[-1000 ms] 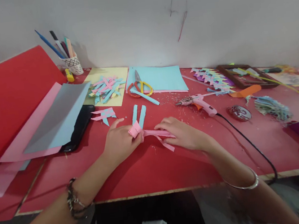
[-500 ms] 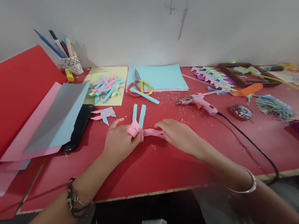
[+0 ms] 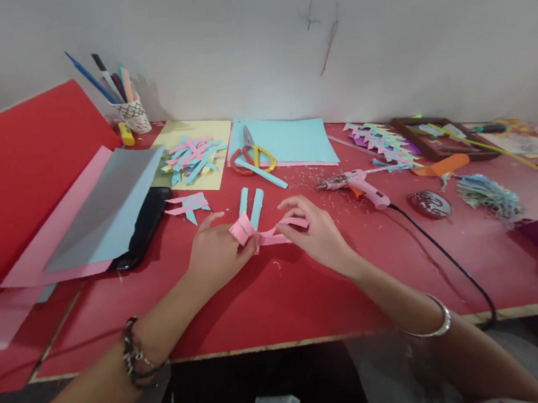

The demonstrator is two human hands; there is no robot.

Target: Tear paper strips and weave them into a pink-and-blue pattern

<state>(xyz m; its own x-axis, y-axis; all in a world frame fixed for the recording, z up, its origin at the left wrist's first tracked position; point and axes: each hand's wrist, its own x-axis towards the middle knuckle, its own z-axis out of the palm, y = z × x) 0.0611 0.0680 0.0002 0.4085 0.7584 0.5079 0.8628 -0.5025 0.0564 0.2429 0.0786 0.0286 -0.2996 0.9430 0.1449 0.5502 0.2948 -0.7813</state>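
Note:
Near the middle of the red table (image 3: 244, 316), my left hand (image 3: 216, 250) grips a folded piece of pink and light blue paper strips (image 3: 243, 229). Two blue strip ends point away from it, and a pair of pink ends runs to the right. My right hand (image 3: 314, 232) pinches one pink strip (image 3: 296, 223) between thumb and fingers, while the other pink strip (image 3: 274, 240) lies lower, partly behind that hand. Just beyond the left hand is a woven pink and blue piece (image 3: 191, 204). Red and yellow scissors (image 3: 250, 155) rest farther back beside a loose blue strip (image 3: 263, 175).
A pink glue gun (image 3: 358, 184) with a black cable lies to the right. At the left are a black phone-like object (image 3: 140, 250) and stacked paper sheets (image 3: 98, 209). Behind are a heap of paper strips (image 3: 195, 155), blue paper (image 3: 291, 140) and a pen cup (image 3: 134, 117).
My right hand has lifted slightly and changed its grip, raising one pink strip apart from the other. The left hand keeps its hold in nearly the same place.

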